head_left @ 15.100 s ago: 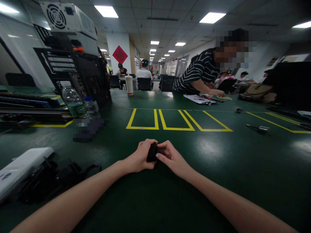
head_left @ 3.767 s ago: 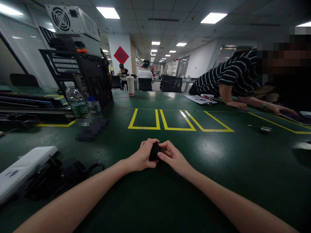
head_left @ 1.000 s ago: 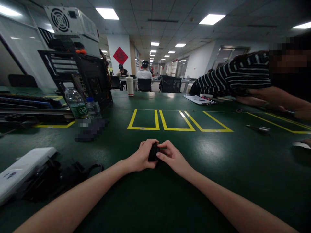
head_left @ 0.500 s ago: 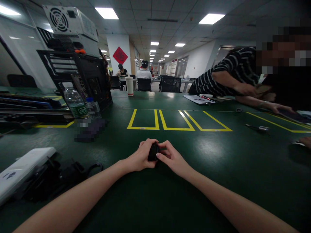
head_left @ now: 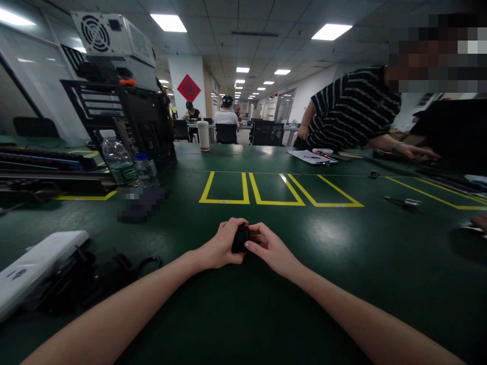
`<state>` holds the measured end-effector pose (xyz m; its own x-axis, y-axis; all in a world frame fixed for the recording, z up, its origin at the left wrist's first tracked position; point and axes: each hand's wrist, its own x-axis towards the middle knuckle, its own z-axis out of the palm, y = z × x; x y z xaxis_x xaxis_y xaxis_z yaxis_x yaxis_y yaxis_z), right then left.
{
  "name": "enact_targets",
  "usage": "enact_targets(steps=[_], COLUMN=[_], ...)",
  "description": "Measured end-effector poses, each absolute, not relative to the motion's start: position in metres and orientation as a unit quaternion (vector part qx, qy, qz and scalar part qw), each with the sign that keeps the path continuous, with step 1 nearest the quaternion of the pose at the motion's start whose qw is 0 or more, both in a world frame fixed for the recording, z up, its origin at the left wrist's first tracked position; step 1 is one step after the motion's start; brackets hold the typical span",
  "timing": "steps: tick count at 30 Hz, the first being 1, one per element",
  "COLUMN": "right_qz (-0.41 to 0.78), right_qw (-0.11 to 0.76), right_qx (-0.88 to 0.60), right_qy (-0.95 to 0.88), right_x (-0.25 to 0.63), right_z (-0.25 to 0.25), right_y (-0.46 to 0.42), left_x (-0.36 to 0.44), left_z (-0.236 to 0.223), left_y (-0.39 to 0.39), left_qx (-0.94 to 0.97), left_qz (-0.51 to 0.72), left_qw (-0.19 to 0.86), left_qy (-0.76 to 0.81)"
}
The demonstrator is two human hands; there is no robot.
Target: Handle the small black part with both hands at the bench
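Note:
A small black block-like object (head_left: pixel 239 239) is held between both hands over the near middle of the green table (head_left: pixel 243 314); its exact kind does not show. My left hand (head_left: pixel 221 246) wraps round its left side, thumb towards me. From the right, my right hand (head_left: pixel 269 247) pinches its edge with thumb and fingers. Part of the object is hidden by the fingers. Beyond the hands, yellow tape outlines (head_left: pixel 224 201) mark the table.
At left lie a white box-like device (head_left: pixel 41 266) and black adapters with cables (head_left: pixel 102 271). Behind them stand bottles (head_left: pixel 117 159) and an open computer case (head_left: pixel 140 121). A white cup (head_left: pixel 204 136), a clipboard (head_left: pixel 312 156) and a screwdriver-like tool (head_left: pixel 405 202) are farther off. A person in stripes (head_left: pixel 352 109) leans in at right.
My hands and the black object stay almost still. The person in stripes at right has straightened somewhat, drawing one arm back towards the body.

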<state>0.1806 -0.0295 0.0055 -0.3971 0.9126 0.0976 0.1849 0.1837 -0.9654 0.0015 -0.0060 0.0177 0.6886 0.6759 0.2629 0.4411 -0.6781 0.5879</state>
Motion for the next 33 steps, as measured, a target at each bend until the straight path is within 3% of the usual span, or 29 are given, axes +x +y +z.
enact_targets(steps=[33], right_qz=[0.497], right_qw=[0.391], right_qx=[-0.404], right_qy=[-0.661], right_x=[0.1784], right_z=[0.0020], right_y=[-0.0288], left_x=[0.0014], left_z=[0.0215], left_y=[-0.0072], left_qx=[0.886], left_qz=[0.234], left_qw=[0.253], left_qy=[0.309])
